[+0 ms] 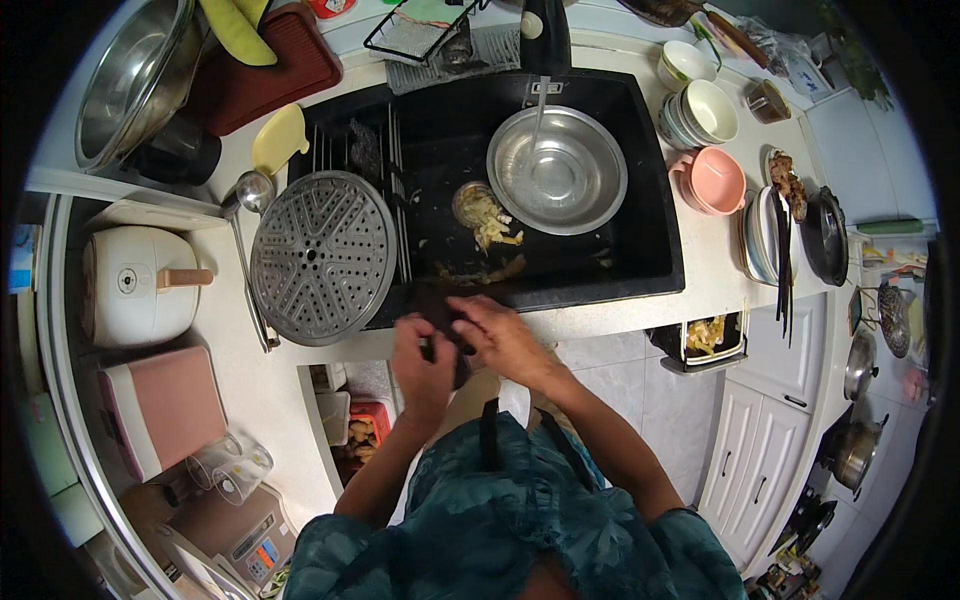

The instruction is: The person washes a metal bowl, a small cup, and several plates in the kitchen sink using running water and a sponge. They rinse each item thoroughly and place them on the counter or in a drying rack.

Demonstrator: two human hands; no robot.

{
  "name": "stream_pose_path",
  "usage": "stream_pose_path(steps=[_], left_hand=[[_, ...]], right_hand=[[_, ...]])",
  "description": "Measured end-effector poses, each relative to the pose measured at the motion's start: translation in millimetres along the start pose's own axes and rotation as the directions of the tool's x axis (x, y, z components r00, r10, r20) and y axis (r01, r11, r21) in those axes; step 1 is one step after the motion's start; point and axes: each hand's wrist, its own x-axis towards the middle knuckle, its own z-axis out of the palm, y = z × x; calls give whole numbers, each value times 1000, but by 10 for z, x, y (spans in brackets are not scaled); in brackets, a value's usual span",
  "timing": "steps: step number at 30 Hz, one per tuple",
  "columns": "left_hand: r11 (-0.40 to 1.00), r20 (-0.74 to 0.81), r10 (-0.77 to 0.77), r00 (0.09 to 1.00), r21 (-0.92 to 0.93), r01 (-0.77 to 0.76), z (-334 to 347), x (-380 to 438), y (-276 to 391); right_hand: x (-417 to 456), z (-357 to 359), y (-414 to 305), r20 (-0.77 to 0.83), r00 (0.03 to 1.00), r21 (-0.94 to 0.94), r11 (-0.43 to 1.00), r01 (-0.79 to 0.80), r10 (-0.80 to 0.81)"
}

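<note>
My left hand (424,371) and my right hand (504,339) are together at the front edge of the black sink (450,127). Both grip a dark, limp-looking item (436,304), possibly cloth; blur and my fingers hide what it is. Deeper in the basin, a stainless steel bowl (604,191) sits tilted under the black faucet (547,49), which runs a thin stream of water into it. Pale food scraps (487,217) lie around the drain, left of the bowl. A round perforated steamer plate (322,259) rests over the sink's left front corner.
Stacked bowls (709,112), pink cups (712,180) and plates with black chopsticks (782,262) line the right counter. A ladle (255,191) and a white rice cooker (135,285) stand left. A scrap bin (709,337) hangs below the counter at right.
</note>
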Motion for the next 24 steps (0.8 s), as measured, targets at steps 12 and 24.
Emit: stream_pose_path(steps=[12, 24], left_hand=[[959, 142, 104, 984, 248, -137, 534, 414, 134], [281, 68, -631, 772, 948, 146, 1836, 1658, -2169]], right_hand=[[37, -567, 577, -62, 997, 20, 999, -45, 46], [-89, -1599, 710, 23, 971, 162, 957, -240, 239]])
